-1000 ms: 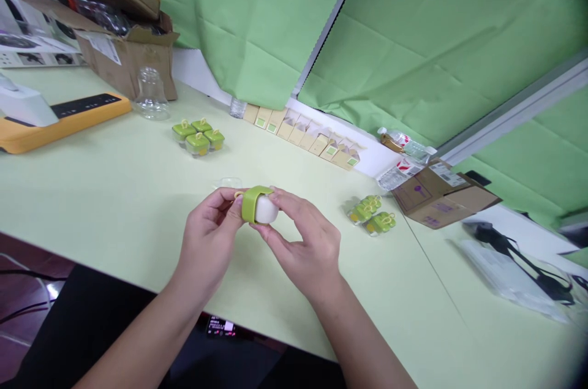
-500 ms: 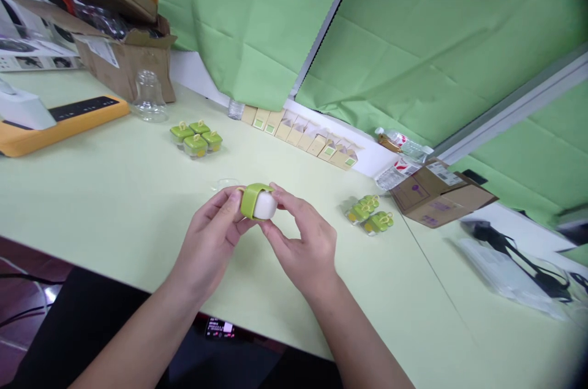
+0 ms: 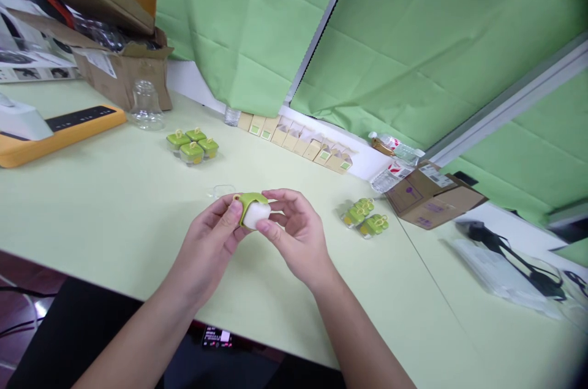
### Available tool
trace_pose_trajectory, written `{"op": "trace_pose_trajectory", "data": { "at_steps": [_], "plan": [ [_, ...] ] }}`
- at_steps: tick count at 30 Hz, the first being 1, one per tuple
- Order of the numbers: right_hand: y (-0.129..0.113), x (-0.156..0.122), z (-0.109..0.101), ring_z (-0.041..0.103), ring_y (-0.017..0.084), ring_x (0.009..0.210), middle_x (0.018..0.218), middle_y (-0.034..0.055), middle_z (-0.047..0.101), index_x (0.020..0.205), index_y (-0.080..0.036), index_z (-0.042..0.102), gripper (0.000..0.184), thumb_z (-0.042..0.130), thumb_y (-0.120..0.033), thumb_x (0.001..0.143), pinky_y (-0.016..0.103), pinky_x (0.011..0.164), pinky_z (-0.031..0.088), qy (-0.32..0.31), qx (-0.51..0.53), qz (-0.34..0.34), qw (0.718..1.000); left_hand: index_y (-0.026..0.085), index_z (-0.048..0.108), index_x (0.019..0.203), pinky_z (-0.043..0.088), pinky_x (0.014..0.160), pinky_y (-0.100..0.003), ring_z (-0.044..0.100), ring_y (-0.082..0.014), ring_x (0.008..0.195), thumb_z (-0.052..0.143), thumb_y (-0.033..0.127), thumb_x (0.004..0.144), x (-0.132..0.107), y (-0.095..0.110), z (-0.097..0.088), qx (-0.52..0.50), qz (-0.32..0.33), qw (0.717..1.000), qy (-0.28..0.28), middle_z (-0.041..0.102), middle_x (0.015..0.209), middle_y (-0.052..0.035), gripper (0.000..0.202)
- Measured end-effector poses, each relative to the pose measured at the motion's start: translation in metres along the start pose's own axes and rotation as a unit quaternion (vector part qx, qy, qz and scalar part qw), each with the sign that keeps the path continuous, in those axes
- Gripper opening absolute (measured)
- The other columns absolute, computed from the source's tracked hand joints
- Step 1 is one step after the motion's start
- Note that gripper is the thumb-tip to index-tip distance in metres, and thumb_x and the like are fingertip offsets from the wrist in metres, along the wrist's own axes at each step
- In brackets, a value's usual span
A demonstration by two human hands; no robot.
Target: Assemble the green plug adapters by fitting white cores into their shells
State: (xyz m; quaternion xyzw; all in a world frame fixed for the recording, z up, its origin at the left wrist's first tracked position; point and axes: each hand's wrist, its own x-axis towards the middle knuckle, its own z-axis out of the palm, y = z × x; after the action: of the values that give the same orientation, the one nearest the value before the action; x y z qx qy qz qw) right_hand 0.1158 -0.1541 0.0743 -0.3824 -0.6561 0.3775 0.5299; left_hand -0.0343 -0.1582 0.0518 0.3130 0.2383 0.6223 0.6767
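Observation:
Between my hands is a small green soft-looking cover (image 3: 252,198) with a yellow loop, partly around a white rounded block (image 3: 256,215). My left hand (image 3: 212,231) is closed on the green cover, its thumb near the loop. My right hand (image 3: 301,231) has its thumb against the white block and its fingertips at the cover's far edge. Just beyond, a thin clear plastic piece (image 3: 223,190) lies on the table (image 3: 138,217). Several small clear boxes with green lids (image 3: 192,147) stand in a group at the back left.
More green-lidded boxes (image 3: 365,217) sit to the right. Small beige cartons (image 3: 298,139) line the back wall. Left are a yellow power strip (image 3: 87,125), a clear jar (image 3: 146,108) and cardboard boxes (image 3: 124,73). Bottles (image 3: 395,162), another carton (image 3: 432,193) and a black cable (image 3: 514,254) are right.
The green cover now sits higher on the white block, with its front opened around it. My right thumb has moved onto the block and my right fingers have spread. The view has shifted slightly.

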Motion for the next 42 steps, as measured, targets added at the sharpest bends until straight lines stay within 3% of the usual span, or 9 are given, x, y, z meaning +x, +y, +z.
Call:
{"op": "trace_pose_trajectory", "data": {
  "at_steps": [6, 11, 18, 22, 26, 30, 33, 38, 42],
  "plan": [
    [0.004, 0.004, -0.007, 0.067, 0.017, 0.091, 0.111, 0.0081, 0.069, 0.108, -0.023, 0.063, 0.030, 0.074, -0.038, 0.084, 0.033, 0.079, 0.060, 0.072, -0.061, 0.039, 0.995, 0.017, 0.072, 0.102, 0.056, 0.090, -0.032, 0.067, -0.0202, 0.105, 0.069, 0.041, 0.089, 0.002, 0.000, -0.002, -0.002, -0.005, 1.000, 0.027, 0.070, 0.117, -0.0096, 0.028],
    [0.004, 0.003, -0.004, 0.066, 0.018, 0.097, 0.117, 0.0076, 0.067, 0.114, -0.026, 0.063, 0.044, 0.081, -0.039, 0.077, 0.033, 0.080, 0.060, -0.005, -0.022, 0.029, 0.999, 0.017, 0.072, 0.098, 0.056, 0.088, -0.033, 0.067, -0.0202, 0.101, 0.074, 0.039, 0.084, 0.002, -0.002, -0.001, 0.028, -0.004, 0.999, 0.030, 0.072, 0.109, -0.0080, 0.026],
    [0.012, 0.006, -0.013, 0.066, 0.018, 0.093, 0.111, 0.0053, 0.068, 0.110, -0.026, 0.067, 0.039, 0.082, -0.038, 0.076, 0.034, 0.081, 0.058, -0.049, 0.018, 0.081, 0.995, 0.015, 0.072, 0.101, 0.055, 0.088, -0.033, 0.066, -0.0223, 0.105, 0.068, 0.043, 0.089, 0.004, 0.002, -0.005, 0.017, -0.055, 0.998, -0.007, 0.071, 0.113, -0.0106, 0.031],
    [0.013, 0.005, -0.014, 0.066, 0.017, 0.092, 0.112, 0.0047, 0.069, 0.110, -0.026, 0.067, 0.031, 0.076, -0.038, 0.083, 0.033, 0.082, 0.057, -0.054, -0.033, 0.073, 0.995, 0.016, 0.069, 0.102, 0.055, 0.086, -0.032, 0.066, -0.0216, 0.104, 0.068, 0.043, 0.088, 0.006, 0.004, -0.008, 0.062, -0.014, 0.998, 0.018, 0.071, 0.113, -0.0102, 0.031],
    [0.021, 0.004, -0.012, 0.067, 0.017, 0.091, 0.108, 0.0047, 0.071, 0.113, -0.026, 0.066, 0.024, 0.063, -0.038, 0.092, 0.034, 0.082, 0.056, -0.062, -0.120, 0.066, 0.989, 0.019, 0.059, 0.116, 0.055, 0.084, -0.034, 0.069, -0.0204, 0.096, 0.070, 0.046, 0.086, 0.008, 0.007, -0.014, 0.181, 0.018, 0.983, 0.040, 0.073, 0.104, -0.0073, 0.042],
    [0.024, 0.004, -0.008, 0.067, 0.017, 0.090, 0.109, 0.0052, 0.068, 0.116, -0.026, 0.065, 0.030, 0.052, -0.045, 0.097, 0.034, 0.078, 0.058, -0.055, 0.002, 0.117, 0.992, 0.023, 0.046, 0.131, 0.054, 0.081, -0.034, 0.070, -0.0198, 0.088, 0.067, 0.048, 0.087, 0.007, 0.010, -0.019, 0.325, 0.039, 0.945, 0.010, 0.074, 0.099, -0.0060, 0.055],
    [0.021, 0.005, -0.004, 0.067, 0.018, 0.091, 0.111, 0.0052, 0.068, 0.115, -0.026, 0.066, 0.032, 0.062, -0.047, 0.091, 0.036, 0.078, 0.060, -0.067, 0.107, 0.172, 0.977, 0.027, 0.041, 0.136, 0.054, 0.081, -0.036, 0.069, -0.0222, 0.094, 0.064, 0.047, 0.088, 0.007, 0.009, -0.021, 0.441, 0.064, 0.895, -0.023, 0.072, 0.109, -0.0073, 0.057],
    [0.022, 0.006, 0.002, 0.067, 0.017, 0.089, 0.096, 0.0027, 0.070, 0.092, -0.022, 0.073, 0.022, 0.074, -0.042, 0.082, 0.034, 0.085, 0.056, -0.058, 0.123, 0.210, 0.968, 0.030, 0.037, 0.143, 0.054, 0.089, -0.042, 0.067, -0.0253, 0.105, 0.060, 0.047, 0.091, 0.007, 0.004, -0.023, 0.574, 0.098, 0.809, -0.083, 0.065, 0.128, -0.0090, 0.059],
    [0.028, 0.009, -0.002, 0.065, 0.018, 0.089, 0.097, 0.0028, 0.070, 0.088, -0.022, 0.075, 0.024, 0.078, -0.043, 0.076, 0.033, 0.080, 0.057, 0.030, 0.127, 0.224, 0.966, 0.027, 0.040, 0.145, 0.046, 0.106, -0.050, 0.049, -0.0324, 0.134, 0.058, 0.052, 0.090, 0.013, 0.001, -0.034, 0.666, 0.179, 0.722, -0.058, 0.045, 0.151, -0.0121, 0.063]
  ]
}}
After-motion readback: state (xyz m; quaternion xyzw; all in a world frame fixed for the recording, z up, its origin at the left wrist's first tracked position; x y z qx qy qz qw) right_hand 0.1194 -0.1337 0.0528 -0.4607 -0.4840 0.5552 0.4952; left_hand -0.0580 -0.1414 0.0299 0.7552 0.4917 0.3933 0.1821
